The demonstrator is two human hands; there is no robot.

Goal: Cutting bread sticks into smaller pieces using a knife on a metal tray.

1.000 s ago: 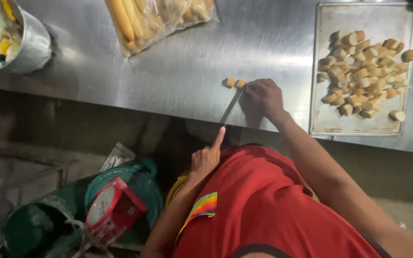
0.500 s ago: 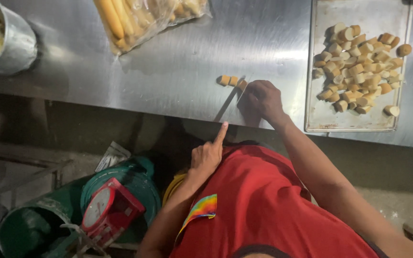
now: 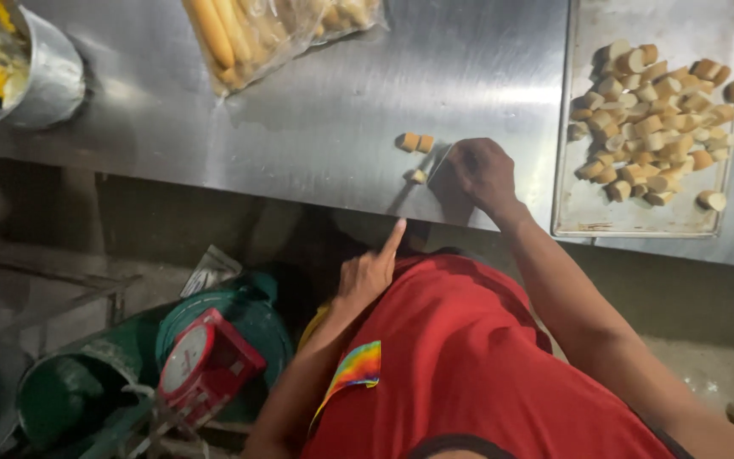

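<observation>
the right hand (image 3: 482, 174) is clamped on a thin metal knife (image 3: 440, 163) beside three small tan cut pieces (image 3: 414, 143) near the steel bench's (image 3: 324, 119) front edge; the left hand (image 3: 369, 272) hangs below that edge, forefinger out, holding nothing.

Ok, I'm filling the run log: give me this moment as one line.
right hand: on knife by cut pieces | left hand: below steel table edge, empty | tray: heaped pieces
</observation>
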